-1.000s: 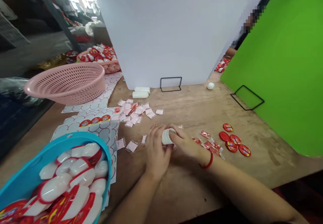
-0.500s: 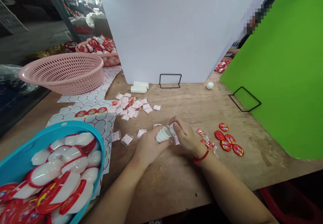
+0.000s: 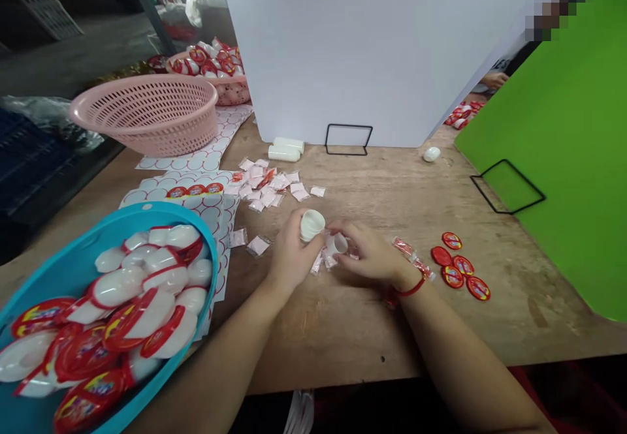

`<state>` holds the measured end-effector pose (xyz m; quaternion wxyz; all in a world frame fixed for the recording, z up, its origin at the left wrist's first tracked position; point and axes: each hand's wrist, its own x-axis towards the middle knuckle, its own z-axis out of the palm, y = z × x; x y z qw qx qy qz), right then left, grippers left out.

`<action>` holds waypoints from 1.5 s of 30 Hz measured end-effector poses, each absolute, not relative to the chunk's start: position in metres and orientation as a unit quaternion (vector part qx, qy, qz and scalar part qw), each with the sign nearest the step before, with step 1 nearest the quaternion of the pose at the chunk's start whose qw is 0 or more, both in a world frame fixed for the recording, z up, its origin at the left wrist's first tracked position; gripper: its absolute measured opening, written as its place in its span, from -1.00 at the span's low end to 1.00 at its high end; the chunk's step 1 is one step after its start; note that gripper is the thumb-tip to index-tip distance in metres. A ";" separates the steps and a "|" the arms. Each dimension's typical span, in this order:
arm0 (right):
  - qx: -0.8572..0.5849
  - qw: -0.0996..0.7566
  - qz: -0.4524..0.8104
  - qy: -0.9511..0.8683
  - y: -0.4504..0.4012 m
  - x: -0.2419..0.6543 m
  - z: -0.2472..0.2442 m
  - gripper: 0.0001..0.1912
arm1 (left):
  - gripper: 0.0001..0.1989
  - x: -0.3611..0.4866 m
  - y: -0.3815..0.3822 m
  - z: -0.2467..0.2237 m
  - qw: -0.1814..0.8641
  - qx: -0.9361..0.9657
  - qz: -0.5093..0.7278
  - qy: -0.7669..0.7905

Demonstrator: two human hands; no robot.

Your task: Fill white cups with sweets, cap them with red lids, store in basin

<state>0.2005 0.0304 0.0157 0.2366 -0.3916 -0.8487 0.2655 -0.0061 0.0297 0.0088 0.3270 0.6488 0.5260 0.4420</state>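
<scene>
On the workbench, white cap in left fingers

The bench is rough, worn bare wood. The white cup is smooth matt plastic, the tub glossy blue plastic, and the basket matt pink plastic. The sachets are shiny clear film, and the stands thin black wire.

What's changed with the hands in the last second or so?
The left hand has drawn the white plastic cup up and away from the right hand, which holds a small white piece. The two pieces touched earlier and are now apart. Neither hand let go. The pink sachets, red discs and blue tub stayed where they were.
</scene>
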 end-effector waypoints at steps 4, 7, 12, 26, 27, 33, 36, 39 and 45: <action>-0.441 0.285 0.206 -0.826 0.029 0.198 0.011 -0.48 | -0.74 -0.003 0.031 0.009 0.317 0.693 0.418 0.495; -0.467 0.367 0.222 -0.773 0.027 0.193 0.006 -0.55 | -0.70 0.001 0.028 0.009 0.305 0.732 0.381 0.475; -0.500 0.394 0.263 -0.725 0.019 0.179 0.005 -0.65 | -0.48 0.006 0.022 0.005 0.326 0.704 0.356 0.521; -0.415 0.258 0.224 -0.843 0.035 0.220 0.022 -0.52 | -0.55 -0.006 0.035 0.001 0.342 0.630 0.459 0.524; -0.417 0.278 0.223 -0.836 0.035 0.217 0.020 -0.47 | -0.55 -0.006 0.034 0.001 0.349 0.634 0.451 0.522; -0.399 0.400 0.224 -0.794 0.015 0.184 0.014 -0.45 | -0.57 -0.002 0.019 0.002 0.361 0.730 0.382 0.437; -0.421 0.417 0.186 -0.784 0.008 0.171 0.012 -0.46 | -0.54 0.004 0.011 0.004 0.377 0.721 0.402 0.419; -0.431 0.435 0.167 -0.772 0.006 0.167 0.009 -0.48 | -0.49 0.011 0.008 0.009 0.418 0.689 0.419 0.418; -0.425 0.455 0.134 -0.771 0.006 0.165 0.005 -0.63 | -0.37 0.019 0.009 0.013 0.521 0.597 0.412 0.449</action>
